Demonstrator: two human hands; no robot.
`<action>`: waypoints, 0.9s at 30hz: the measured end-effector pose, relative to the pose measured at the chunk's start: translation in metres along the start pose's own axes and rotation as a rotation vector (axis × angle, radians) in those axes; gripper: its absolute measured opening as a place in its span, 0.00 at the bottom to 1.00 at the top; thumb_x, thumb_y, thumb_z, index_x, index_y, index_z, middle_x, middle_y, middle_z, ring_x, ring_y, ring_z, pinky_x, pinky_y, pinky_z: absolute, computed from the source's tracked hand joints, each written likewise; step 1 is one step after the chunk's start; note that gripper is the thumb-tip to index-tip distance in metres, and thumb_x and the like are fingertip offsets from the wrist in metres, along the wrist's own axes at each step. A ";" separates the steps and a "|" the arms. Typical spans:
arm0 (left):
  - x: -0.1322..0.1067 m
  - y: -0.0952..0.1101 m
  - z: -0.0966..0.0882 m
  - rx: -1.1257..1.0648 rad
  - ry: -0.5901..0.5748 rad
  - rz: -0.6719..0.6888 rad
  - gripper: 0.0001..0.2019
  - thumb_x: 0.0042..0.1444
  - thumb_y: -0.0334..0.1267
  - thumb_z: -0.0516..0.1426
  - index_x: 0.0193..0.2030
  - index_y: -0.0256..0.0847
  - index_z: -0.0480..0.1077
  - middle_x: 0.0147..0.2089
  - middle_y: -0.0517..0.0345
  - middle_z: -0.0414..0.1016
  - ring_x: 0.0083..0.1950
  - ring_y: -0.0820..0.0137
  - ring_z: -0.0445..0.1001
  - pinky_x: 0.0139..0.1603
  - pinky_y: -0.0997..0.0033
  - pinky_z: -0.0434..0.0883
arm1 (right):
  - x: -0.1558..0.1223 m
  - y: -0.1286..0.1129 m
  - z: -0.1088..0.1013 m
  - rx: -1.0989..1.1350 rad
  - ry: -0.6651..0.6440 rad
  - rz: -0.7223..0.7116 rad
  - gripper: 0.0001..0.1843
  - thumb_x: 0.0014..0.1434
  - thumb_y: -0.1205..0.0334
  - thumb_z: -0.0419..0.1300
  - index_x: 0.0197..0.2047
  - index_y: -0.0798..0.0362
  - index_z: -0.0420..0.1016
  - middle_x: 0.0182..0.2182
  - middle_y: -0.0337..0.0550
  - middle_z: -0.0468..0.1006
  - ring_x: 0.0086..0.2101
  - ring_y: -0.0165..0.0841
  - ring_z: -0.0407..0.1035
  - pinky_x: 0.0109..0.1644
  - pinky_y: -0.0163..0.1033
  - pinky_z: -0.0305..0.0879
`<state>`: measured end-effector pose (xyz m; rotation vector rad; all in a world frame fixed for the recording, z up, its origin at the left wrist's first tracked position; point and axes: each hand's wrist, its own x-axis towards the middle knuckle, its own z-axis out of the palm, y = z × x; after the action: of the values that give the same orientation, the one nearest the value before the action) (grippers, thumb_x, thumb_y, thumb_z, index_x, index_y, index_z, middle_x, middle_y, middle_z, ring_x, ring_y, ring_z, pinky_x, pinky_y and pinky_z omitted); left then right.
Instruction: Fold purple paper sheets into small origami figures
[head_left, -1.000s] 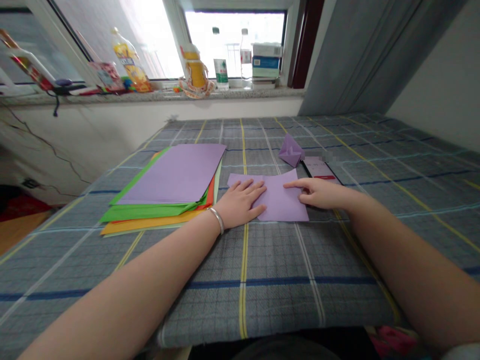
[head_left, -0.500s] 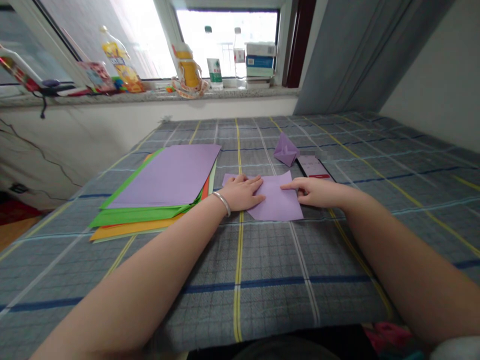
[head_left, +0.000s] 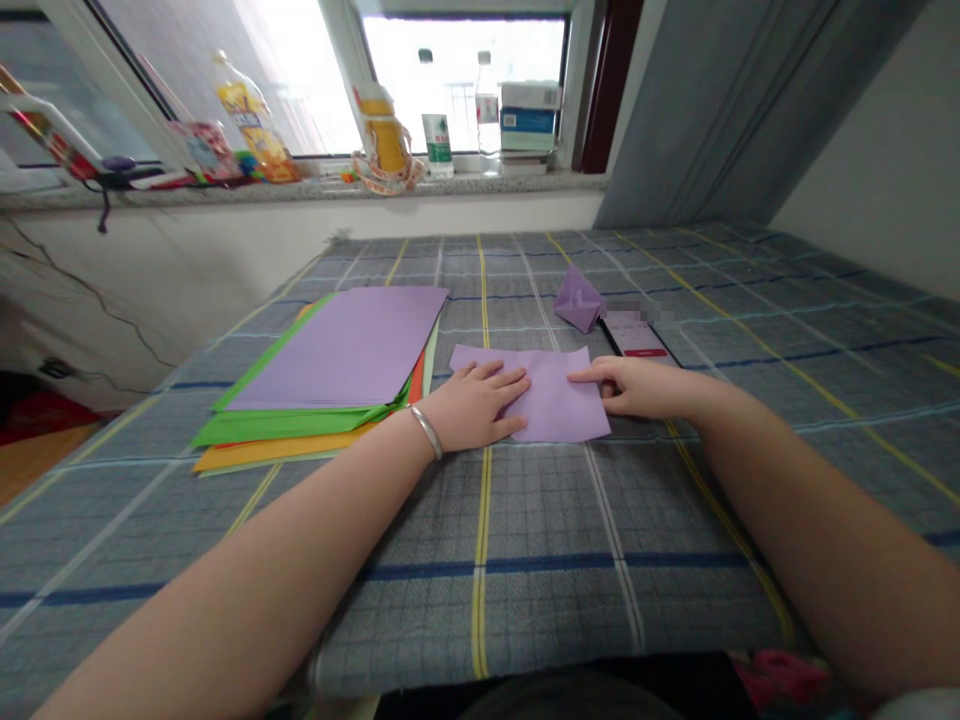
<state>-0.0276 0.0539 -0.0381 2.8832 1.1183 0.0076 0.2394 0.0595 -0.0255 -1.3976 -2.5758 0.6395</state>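
A purple sheet of paper (head_left: 556, 400) with creases and slightly raised corners lies on the checked cloth before me. My left hand (head_left: 484, 405), with a silver bangle at the wrist, rests flat across its left part, fingers spread. At the paper's right edge is my right hand (head_left: 626, 387); its index finger reaches over the top while the thumb sits by the edge and the other fingers curl under. Whether the thumb is beneath the paper is hard to see. A folded purple paper shape (head_left: 577, 300) stands just beyond, beside a phone (head_left: 636, 335) with a lit screen.
Left of my hands lies a stack of coloured paper (head_left: 337, 350), purple on top, with green and orange edges showing. The checked cloth (head_left: 420, 620) covers the whole surface. Bottles, a yellow cup (head_left: 384, 135) and boxes (head_left: 529, 118) line the windowsill (head_left: 517, 186) behind.
My left hand has slid slightly left and toward me over the purple paper. My right hand stays at the right edge. The view has shifted a little.
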 end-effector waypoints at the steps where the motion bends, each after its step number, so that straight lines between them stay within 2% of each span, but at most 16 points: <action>1: -0.003 0.000 -0.003 -0.018 -0.001 0.016 0.28 0.62 0.50 0.51 0.66 0.43 0.60 0.70 0.50 0.56 0.69 0.51 0.54 0.66 0.50 0.53 | 0.000 0.001 0.001 -0.010 -0.005 0.000 0.27 0.53 0.63 0.60 0.57 0.48 0.74 0.48 0.46 0.77 0.42 0.37 0.73 0.48 0.38 0.68; 3: -0.008 0.001 -0.007 -0.071 0.016 0.056 0.23 0.60 0.46 0.54 0.60 0.42 0.66 0.67 0.49 0.62 0.67 0.55 0.59 0.65 0.54 0.57 | 0.000 0.003 0.003 -0.034 0.005 0.006 0.28 0.51 0.63 0.62 0.58 0.47 0.73 0.49 0.47 0.75 0.44 0.37 0.73 0.49 0.39 0.68; 5: -0.009 0.001 -0.006 -0.133 0.057 0.090 0.16 0.60 0.40 0.54 0.54 0.41 0.69 0.62 0.48 0.67 0.62 0.60 0.65 0.63 0.60 0.61 | 0.000 0.006 0.006 -0.066 0.068 0.011 0.30 0.49 0.63 0.65 0.57 0.44 0.74 0.53 0.47 0.70 0.48 0.40 0.70 0.53 0.42 0.67; 7: -0.008 0.001 -0.001 -0.157 0.107 0.095 0.16 0.62 0.38 0.52 0.55 0.40 0.68 0.62 0.48 0.67 0.61 0.63 0.66 0.63 0.61 0.62 | 0.000 0.006 0.009 -0.108 0.159 -0.013 0.30 0.45 0.64 0.68 0.54 0.41 0.76 0.61 0.46 0.62 0.57 0.45 0.63 0.61 0.48 0.61; 9: -0.006 0.000 0.006 -0.114 0.120 0.070 0.21 0.64 0.41 0.50 0.63 0.41 0.62 0.67 0.48 0.60 0.67 0.60 0.60 0.67 0.56 0.56 | 0.000 0.004 0.010 -0.152 0.229 -0.072 0.28 0.42 0.67 0.70 0.48 0.39 0.80 0.66 0.39 0.54 0.65 0.51 0.49 0.67 0.55 0.49; 11: -0.004 0.000 0.012 -0.069 0.074 0.036 0.25 0.66 0.45 0.47 0.68 0.42 0.55 0.71 0.49 0.54 0.70 0.56 0.52 0.68 0.49 0.50 | 0.000 0.000 0.008 -0.185 0.254 -0.130 0.23 0.41 0.71 0.69 0.41 0.38 0.82 0.69 0.32 0.49 0.68 0.53 0.36 0.68 0.60 0.39; 13: -0.002 0.000 0.013 -0.038 0.031 0.001 0.26 0.67 0.46 0.46 0.70 0.43 0.52 0.72 0.50 0.50 0.72 0.54 0.49 0.68 0.44 0.48 | 0.001 -0.004 0.006 -0.196 0.253 -0.168 0.21 0.43 0.73 0.68 0.38 0.39 0.83 0.69 0.28 0.47 0.68 0.51 0.30 0.68 0.61 0.36; 14: -0.002 -0.001 0.013 -0.029 0.022 -0.008 0.26 0.67 0.46 0.45 0.70 0.44 0.52 0.72 0.50 0.50 0.72 0.54 0.48 0.68 0.43 0.47 | 0.001 -0.006 0.004 -0.194 0.245 -0.187 0.19 0.44 0.73 0.68 0.37 0.39 0.83 0.69 0.28 0.48 0.68 0.49 0.31 0.68 0.61 0.36; 16: -0.001 -0.001 0.012 -0.024 0.020 0.000 0.24 0.68 0.43 0.43 0.69 0.47 0.53 0.73 0.51 0.49 0.72 0.55 0.48 0.67 0.42 0.47 | 0.002 -0.008 0.002 -0.178 0.219 -0.232 0.13 0.48 0.68 0.68 0.35 0.39 0.83 0.68 0.29 0.53 0.68 0.47 0.39 0.68 0.61 0.35; 19: -0.001 -0.003 0.012 -0.049 0.020 0.033 0.23 0.68 0.41 0.43 0.68 0.51 0.54 0.73 0.52 0.48 0.72 0.56 0.47 0.67 0.41 0.47 | 0.003 -0.008 0.001 -0.132 0.165 -0.278 0.05 0.53 0.60 0.66 0.33 0.37 0.83 0.60 0.33 0.69 0.64 0.45 0.54 0.67 0.62 0.33; 21: -0.001 -0.004 0.012 -0.062 0.018 0.039 0.23 0.68 0.40 0.42 0.68 0.51 0.54 0.73 0.52 0.48 0.73 0.56 0.47 0.67 0.42 0.46 | 0.003 -0.007 0.003 -0.077 0.114 -0.280 0.05 0.55 0.58 0.64 0.34 0.37 0.82 0.51 0.33 0.78 0.59 0.42 0.62 0.67 0.63 0.32; 23: -0.001 -0.005 0.013 -0.056 0.012 0.045 0.23 0.68 0.40 0.42 0.69 0.50 0.53 0.73 0.52 0.46 0.73 0.57 0.45 0.68 0.44 0.45 | 0.004 -0.005 0.005 -0.026 0.065 -0.268 0.07 0.58 0.58 0.62 0.37 0.37 0.82 0.45 0.32 0.81 0.54 0.39 0.68 0.68 0.61 0.32; 25: -0.001 -0.005 0.012 -0.037 -0.007 0.054 0.24 0.69 0.42 0.41 0.70 0.48 0.51 0.74 0.53 0.44 0.74 0.57 0.43 0.69 0.46 0.44 | 0.005 -0.005 0.007 0.002 0.061 -0.242 0.09 0.60 0.57 0.59 0.40 0.39 0.81 0.41 0.33 0.82 0.50 0.38 0.71 0.68 0.57 0.36; 27: -0.001 -0.005 0.011 -0.026 -0.044 0.056 0.26 0.68 0.46 0.43 0.71 0.47 0.48 0.74 0.52 0.42 0.74 0.56 0.40 0.69 0.46 0.43 | 0.006 -0.005 0.008 0.016 0.089 -0.208 0.12 0.62 0.55 0.56 0.40 0.44 0.81 0.39 0.36 0.82 0.47 0.38 0.72 0.64 0.52 0.49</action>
<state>-0.0314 0.0561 -0.0489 2.8758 1.0228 -0.0394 0.2292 0.0595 -0.0313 -1.1058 -2.5925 0.5517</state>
